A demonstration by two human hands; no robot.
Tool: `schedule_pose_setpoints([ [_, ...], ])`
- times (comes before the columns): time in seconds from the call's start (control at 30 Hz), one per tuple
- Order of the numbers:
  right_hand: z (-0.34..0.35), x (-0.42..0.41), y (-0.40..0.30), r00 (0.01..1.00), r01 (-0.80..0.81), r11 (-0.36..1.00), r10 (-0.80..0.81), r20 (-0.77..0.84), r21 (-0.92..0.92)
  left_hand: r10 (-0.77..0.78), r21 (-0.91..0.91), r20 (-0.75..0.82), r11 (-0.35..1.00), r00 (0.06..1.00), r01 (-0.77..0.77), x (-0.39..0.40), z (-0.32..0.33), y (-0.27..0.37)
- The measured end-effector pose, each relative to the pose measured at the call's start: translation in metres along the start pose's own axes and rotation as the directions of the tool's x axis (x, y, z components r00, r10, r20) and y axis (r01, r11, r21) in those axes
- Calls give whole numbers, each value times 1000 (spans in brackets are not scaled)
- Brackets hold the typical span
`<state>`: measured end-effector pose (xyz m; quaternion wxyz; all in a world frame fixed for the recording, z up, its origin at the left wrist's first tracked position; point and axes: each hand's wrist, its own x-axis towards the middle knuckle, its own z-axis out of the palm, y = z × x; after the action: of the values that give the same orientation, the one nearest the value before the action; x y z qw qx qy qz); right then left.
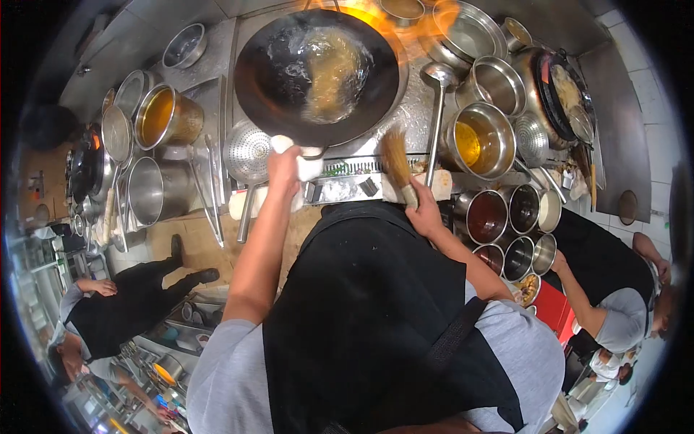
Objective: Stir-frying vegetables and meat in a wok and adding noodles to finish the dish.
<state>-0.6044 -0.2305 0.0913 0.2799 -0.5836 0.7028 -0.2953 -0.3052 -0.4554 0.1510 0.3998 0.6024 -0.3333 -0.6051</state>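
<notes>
My left hand (284, 169) grips the near handle of a dark wok (260, 92) through a folded white cloth (310, 168). Blurred, cloudy liquid swirls in the wok, and orange flames (374, 15) rise along its far right rim. In my right hand (425, 210) is a wok brush (397, 157), bristles up, over the stove's front edge and apart from the wok. To the left of my left hand lies a perforated skimmer (248, 153), its handle toward me. A steel ladle (438, 103) rests to the right of the wok.
Steel pots crowd both sides, including an oil-filled pot (176, 122) on the left and another pot (496, 138) on the right. Sauce containers (487, 214) stand at right front. One co-worker (602, 266) reaches toward them. Another person (124, 304) is behind at left. Tongs (212, 187) lie leftward.
</notes>
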Motion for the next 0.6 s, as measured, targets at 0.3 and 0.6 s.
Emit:
schedule_pose_setpoints([
  [0.3,-20,15,15,939,-304,842,345,-10,446,146,294,17,945,989,-145,9,-48,67],
  [0.6,-78,119,-42,940,-39,455,319,-123,889,399,663,-24,693,917,-284,-3,-29,119],
])
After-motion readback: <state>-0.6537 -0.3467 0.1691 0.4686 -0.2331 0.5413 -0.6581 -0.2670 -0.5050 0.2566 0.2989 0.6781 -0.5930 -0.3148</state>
